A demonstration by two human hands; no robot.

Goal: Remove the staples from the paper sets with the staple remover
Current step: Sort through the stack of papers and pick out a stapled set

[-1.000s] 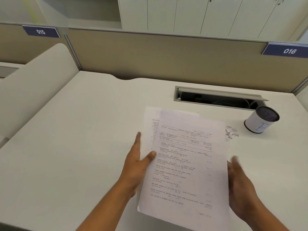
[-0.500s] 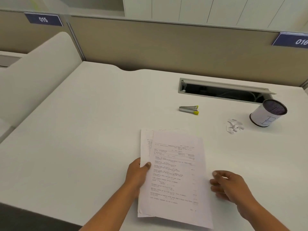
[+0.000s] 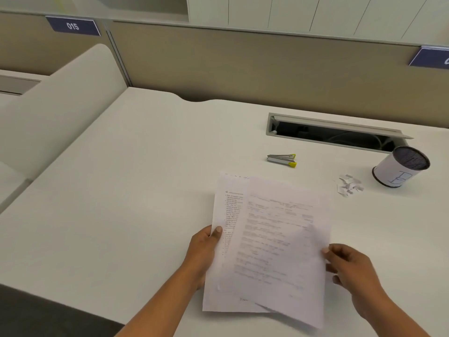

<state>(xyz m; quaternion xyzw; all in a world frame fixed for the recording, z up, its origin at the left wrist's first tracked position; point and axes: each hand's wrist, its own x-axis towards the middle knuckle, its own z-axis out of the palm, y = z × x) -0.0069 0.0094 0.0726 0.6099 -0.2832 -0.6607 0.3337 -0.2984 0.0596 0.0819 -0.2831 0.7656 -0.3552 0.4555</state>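
Paper set (image 3: 267, 239) sits front-centre over the white worktop (image 3: 145, 190), held by both hands. Two printed sheets show, the top one skewed to the right over the lower one and motion-blurred. Left hand (image 3: 201, 254) grips the left edge of the lower sheet, thumb on top, fingers curled under and hidden. Right hand (image 3: 352, 268) pinches the right edge of the top sheet, thumb tip on the paper, fingers curled behind. Can't tell where the staple is; no staple visible at this blur.

Staple remover (image 3: 281, 159), silver with yellow tips, lies flat on the worktop just beyond the top edge of the paper set, neither hand touching it. To its right, small pile of white paper scraps (image 3: 348, 185), and just beside those a mesh pen cup (image 3: 398, 169) wrapped in white paper with a blue drawing, standing upright. Open cable tray slot (image 3: 335, 135) behind the cup and remover. Beige partition (image 3: 243, 69) at the back, blue label "015" (image 3: 73, 26) top left.
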